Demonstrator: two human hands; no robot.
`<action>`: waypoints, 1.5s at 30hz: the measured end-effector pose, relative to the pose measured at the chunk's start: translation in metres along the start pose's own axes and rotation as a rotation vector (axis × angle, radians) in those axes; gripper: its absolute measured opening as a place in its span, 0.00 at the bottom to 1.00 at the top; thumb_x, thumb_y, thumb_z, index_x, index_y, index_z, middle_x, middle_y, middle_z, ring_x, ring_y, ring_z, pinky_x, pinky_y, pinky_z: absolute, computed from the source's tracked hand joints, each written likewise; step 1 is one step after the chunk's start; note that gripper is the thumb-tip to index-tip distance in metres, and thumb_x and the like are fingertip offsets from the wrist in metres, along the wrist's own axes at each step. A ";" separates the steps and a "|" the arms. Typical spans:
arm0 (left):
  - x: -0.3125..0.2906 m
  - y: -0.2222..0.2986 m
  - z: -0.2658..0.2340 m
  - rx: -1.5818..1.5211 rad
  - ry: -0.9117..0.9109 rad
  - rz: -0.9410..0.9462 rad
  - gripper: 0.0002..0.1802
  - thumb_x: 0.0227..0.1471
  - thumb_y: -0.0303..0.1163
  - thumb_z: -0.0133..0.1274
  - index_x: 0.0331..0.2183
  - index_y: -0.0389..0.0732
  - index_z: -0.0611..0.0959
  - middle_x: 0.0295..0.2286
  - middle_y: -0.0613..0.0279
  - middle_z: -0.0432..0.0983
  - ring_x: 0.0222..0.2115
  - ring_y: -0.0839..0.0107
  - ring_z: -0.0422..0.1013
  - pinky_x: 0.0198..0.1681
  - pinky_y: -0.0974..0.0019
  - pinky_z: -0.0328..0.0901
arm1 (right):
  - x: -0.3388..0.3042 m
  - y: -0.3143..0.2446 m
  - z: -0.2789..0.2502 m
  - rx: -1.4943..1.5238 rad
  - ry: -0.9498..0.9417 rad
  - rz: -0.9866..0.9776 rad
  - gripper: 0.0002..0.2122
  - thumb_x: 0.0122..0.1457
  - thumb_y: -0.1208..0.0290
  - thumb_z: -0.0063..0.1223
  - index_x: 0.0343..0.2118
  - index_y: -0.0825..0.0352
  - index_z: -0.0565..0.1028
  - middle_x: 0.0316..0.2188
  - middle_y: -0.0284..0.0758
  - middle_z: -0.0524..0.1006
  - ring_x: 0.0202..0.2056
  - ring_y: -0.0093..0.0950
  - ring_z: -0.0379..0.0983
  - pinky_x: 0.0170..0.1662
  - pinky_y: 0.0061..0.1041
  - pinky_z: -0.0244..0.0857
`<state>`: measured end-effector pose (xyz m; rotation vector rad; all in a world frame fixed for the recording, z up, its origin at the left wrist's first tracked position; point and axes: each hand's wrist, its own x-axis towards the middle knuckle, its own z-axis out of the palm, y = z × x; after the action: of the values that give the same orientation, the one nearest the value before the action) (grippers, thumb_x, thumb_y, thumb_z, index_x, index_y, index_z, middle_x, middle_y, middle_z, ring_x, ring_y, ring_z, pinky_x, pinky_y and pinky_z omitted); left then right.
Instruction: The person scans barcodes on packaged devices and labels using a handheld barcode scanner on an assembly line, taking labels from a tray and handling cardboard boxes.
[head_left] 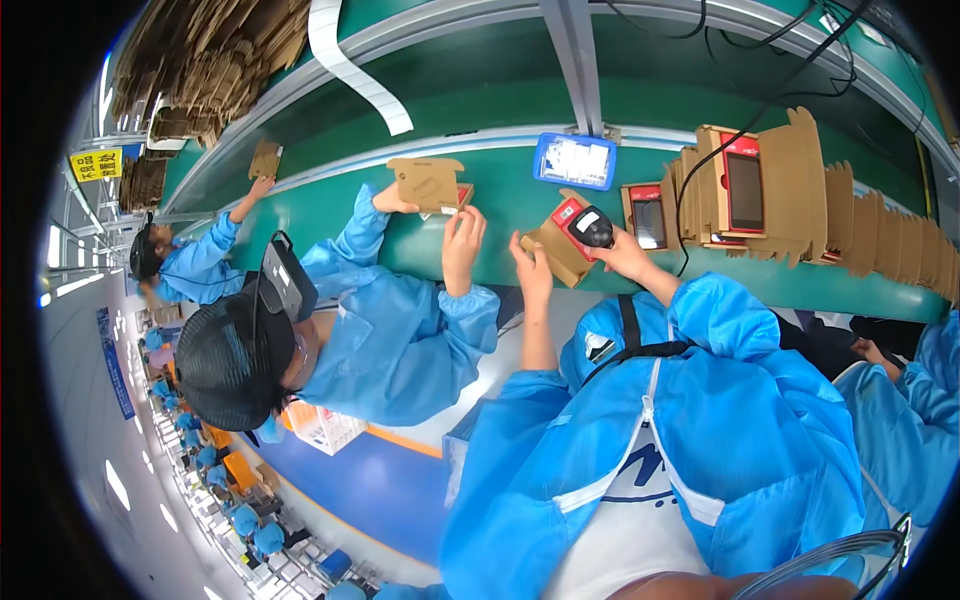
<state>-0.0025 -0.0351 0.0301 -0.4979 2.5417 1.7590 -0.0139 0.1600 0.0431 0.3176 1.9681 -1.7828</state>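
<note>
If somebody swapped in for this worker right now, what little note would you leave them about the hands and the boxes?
Left hand: steadies the near edge of the brown cardboard tray, fingers upright against it.
Right hand: holds the black handheld scanner over the red device lying in that tray.
The tray rests on the green belt.
Waiting: a stack of filled trays stands to the right, and one more filled tray sits just beside the scanner.
A blue tray lies farther back on the belt.
To the left, a co-worker's hands work on another cardboard tray.
Whether the scan has registered cannot be seen.
</note>
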 end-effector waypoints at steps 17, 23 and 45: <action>0.001 -0.055 0.023 -0.342 0.410 -0.132 0.30 0.54 0.45 0.56 0.48 0.35 0.64 0.43 0.52 0.64 0.43 0.63 0.65 0.48 0.62 0.61 | -0.026 -0.004 0.038 -0.228 -0.476 -0.211 0.26 0.46 0.65 0.66 0.47 0.71 0.70 0.40 0.41 0.77 0.42 0.32 0.74 0.48 0.28 0.64; 0.017 -0.051 0.019 -0.579 0.217 -0.132 0.29 0.53 0.29 0.54 0.54 0.37 0.63 0.49 0.53 0.64 0.47 0.64 0.64 0.50 0.65 0.60 | -0.036 -0.017 0.025 -0.141 -0.360 -0.199 0.24 0.46 0.65 0.65 0.45 0.69 0.71 0.36 0.40 0.78 0.36 0.32 0.76 0.39 0.30 0.68; 0.167 0.077 0.080 1.107 -0.460 0.572 0.15 0.39 0.38 0.63 0.32 0.44 0.81 0.31 0.62 0.79 0.39 0.63 0.72 0.43 0.59 0.64 | -0.104 -0.095 -0.035 0.304 -0.130 -0.077 0.15 0.49 0.76 0.63 0.40 0.69 0.73 0.28 0.30 0.76 0.26 0.17 0.71 0.27 0.18 0.65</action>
<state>-0.1954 0.0199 0.0397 0.6265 2.8473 0.1791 0.0256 0.1962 0.1780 0.2189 1.6404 -2.0991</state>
